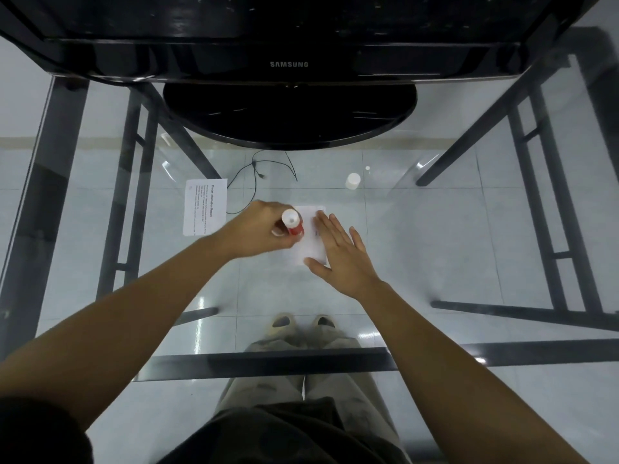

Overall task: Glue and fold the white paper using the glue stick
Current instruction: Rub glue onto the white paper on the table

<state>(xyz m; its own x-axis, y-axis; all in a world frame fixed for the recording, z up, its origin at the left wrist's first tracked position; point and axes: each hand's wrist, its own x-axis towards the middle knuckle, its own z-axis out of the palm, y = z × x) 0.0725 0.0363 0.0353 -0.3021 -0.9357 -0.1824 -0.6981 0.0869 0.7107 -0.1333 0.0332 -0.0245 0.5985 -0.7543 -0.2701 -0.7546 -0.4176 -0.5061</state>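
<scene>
- Left hand [258,229] pinches one red glue stick [293,226], tilted, its tip apparently on the paper [310,244].
- Right hand [341,252], fingers spread, lies flat on the paper's right side.
- Two sheets on the glass desk [435,246]: this one and a printed page [205,206]; one white cap [353,181] well apart.

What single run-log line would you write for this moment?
step: gluing | left hand: holds glue stick on white paper | right hand: flat, pinning paper | cap: off, on glass table
</scene>
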